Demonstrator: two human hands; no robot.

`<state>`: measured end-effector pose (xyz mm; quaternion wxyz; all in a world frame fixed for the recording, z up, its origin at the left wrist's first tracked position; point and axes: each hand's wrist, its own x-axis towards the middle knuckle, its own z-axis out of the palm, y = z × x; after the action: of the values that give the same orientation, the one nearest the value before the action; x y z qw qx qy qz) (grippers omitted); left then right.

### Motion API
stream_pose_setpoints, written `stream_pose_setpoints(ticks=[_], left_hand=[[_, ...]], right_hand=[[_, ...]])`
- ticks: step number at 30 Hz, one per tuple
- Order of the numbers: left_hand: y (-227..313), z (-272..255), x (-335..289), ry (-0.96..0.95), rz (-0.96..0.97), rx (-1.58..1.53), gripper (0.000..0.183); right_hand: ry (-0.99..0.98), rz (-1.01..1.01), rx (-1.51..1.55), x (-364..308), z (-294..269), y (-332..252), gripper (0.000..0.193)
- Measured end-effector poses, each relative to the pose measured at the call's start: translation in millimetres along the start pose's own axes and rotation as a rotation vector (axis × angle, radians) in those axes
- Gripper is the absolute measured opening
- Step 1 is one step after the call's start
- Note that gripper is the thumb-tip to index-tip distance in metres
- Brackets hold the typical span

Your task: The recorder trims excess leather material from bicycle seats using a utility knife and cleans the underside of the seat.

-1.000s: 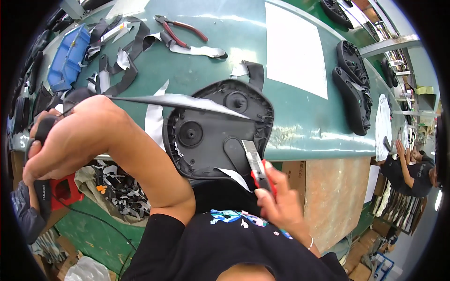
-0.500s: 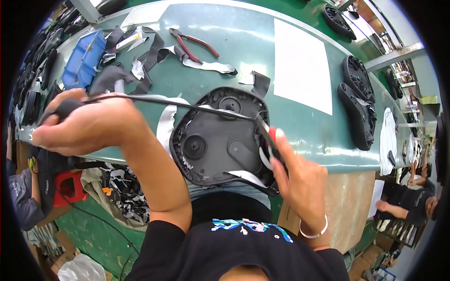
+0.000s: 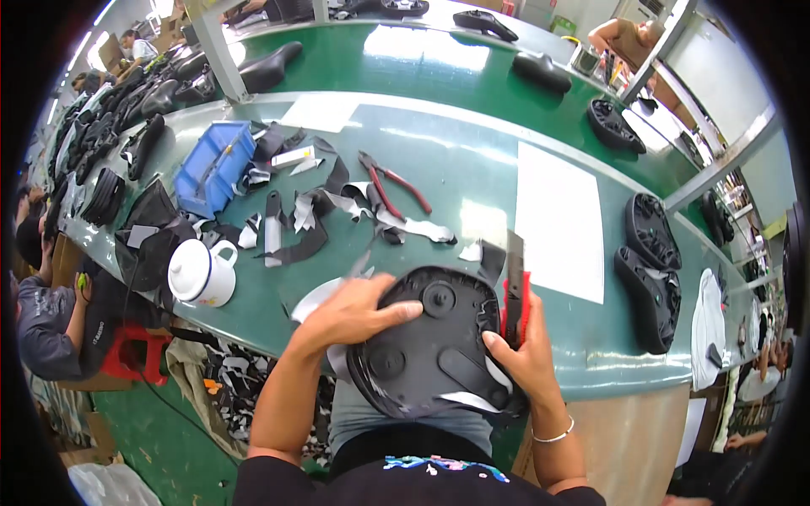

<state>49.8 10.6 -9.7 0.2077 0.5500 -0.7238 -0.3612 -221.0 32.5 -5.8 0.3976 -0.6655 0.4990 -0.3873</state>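
A black bicycle saddle [image 3: 434,354], underside up, leans between the table edge and my lap. Round bosses and a ribbed rim show on its base, with pale strips at its edge. My left hand [image 3: 359,312], slightly blurred, grips its left rim, thumb over the base and fingers mostly hidden. My right hand [image 3: 527,354] is closed round a red and black utility knife [image 3: 515,304], held upright beside the right rim. A dark flap of covering [image 3: 492,261] sticks out at the saddle's far edge.
Red-handled pliers [image 3: 392,181] lie beyond the saddle among grey and white scraps [image 3: 316,211]. A blue bin [image 3: 215,169] and white enamel mug [image 3: 202,271] stand left. White paper [image 3: 558,219] and more saddles [image 3: 648,295] lie right. A person [image 3: 51,312] sits at left.
My left hand has come from the far left, where it pulled a dark strip taut, back to the saddle's rim. The knife has swung upright in my right hand. The view has tilted up.
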Motion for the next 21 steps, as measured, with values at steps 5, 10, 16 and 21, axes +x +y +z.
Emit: stream_pose_setpoints(ticks=[5, 10, 16, 21], left_hand=[[-12, -17, 43, 0.144, -0.181, -0.731, 0.039], [14, -18, 67, 0.545, -0.053, -1.042, 0.039], [9, 20, 31, 0.505, 0.009, -0.949, 0.042], [-39, -58, 62, 0.837, -0.108, -0.625, 0.049]], right_hand=[[0.475, -0.009, 0.126, 14, -59, -1, 0.041], [0.348, -0.032, 0.154, 37, -35, 2, 0.049], [-0.160, -0.285, -0.130, 105, 66, -21, 0.033], [-0.019, -0.491, -0.645, 189, 109, 16, 0.024]])
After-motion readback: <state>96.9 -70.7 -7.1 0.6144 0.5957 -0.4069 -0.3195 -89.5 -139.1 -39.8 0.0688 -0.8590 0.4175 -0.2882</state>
